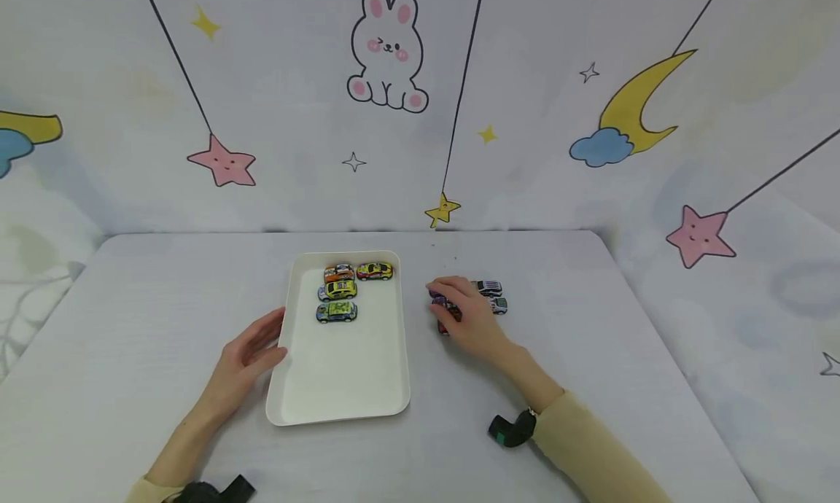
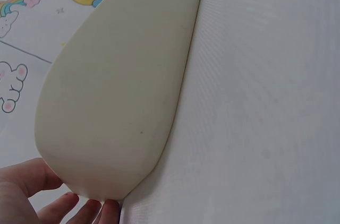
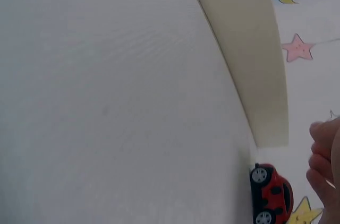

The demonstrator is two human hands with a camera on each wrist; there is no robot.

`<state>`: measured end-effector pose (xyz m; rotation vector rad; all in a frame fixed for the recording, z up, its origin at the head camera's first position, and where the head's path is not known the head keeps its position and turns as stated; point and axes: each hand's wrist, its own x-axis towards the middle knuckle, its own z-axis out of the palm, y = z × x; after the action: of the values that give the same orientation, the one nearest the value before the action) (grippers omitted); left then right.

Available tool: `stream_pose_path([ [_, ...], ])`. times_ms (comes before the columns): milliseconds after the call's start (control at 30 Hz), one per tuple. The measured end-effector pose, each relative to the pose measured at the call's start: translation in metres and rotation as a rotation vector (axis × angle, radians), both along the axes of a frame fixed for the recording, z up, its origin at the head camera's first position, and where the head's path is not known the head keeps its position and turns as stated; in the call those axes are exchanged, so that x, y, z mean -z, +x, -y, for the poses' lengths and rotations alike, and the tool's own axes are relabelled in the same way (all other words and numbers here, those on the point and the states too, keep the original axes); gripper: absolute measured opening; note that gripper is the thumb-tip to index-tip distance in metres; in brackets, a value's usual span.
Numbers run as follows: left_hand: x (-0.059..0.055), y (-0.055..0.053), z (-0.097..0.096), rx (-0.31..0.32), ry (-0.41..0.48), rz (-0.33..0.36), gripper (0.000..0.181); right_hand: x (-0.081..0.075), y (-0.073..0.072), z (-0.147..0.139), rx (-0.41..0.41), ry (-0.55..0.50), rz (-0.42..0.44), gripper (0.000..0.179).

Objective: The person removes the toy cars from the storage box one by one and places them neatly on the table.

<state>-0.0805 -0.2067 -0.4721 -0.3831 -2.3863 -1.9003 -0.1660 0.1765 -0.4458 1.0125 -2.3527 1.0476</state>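
My left hand (image 1: 246,357) touches the left wall of a white rectangular tray (image 1: 341,386), thumb and fingers spread along it. In the left wrist view, its fingers (image 2: 56,208) meet the wall's near end. Several small toy cars stand in the tray's upper part: an orange one (image 1: 338,273), a yellow-and-red one (image 1: 375,271), a yellow one (image 1: 337,290) and a green-and-blue one (image 1: 337,312). Right of the tray, my right hand (image 1: 469,317) is over a cluster of toy cars, thumb and fingers apart above a purple car (image 1: 437,301). A red car (image 3: 273,197) shows below that hand in the right wrist view.
Cars with white and dark bodies (image 1: 488,288) show beyond the right hand, the others partly hidden by it. Everything stands on a white-covered table (image 1: 164,284). A wall cloth (image 1: 295,109) with printed stars, a rabbit and a moon rises behind its far edge.
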Motion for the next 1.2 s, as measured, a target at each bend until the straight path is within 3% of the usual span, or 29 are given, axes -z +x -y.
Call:
stream_pose_path([
  [500,-0.002,0.0,0.0,-0.003,-0.006,0.014,0.057,-0.01,-0.006,0.057,-0.098,0.202,0.067,0.046],
  [1067,0.0,0.0,-0.001,-0.003,0.001,0.011,0.057,-0.026,-0.049,0.096,-0.036,0.648,0.118,0.054],
  [1200,0.001,0.0,0.0,-0.005,0.004,0.005,0.057,-0.028,-0.055,0.1,-0.017,0.7,0.1,0.051],
])
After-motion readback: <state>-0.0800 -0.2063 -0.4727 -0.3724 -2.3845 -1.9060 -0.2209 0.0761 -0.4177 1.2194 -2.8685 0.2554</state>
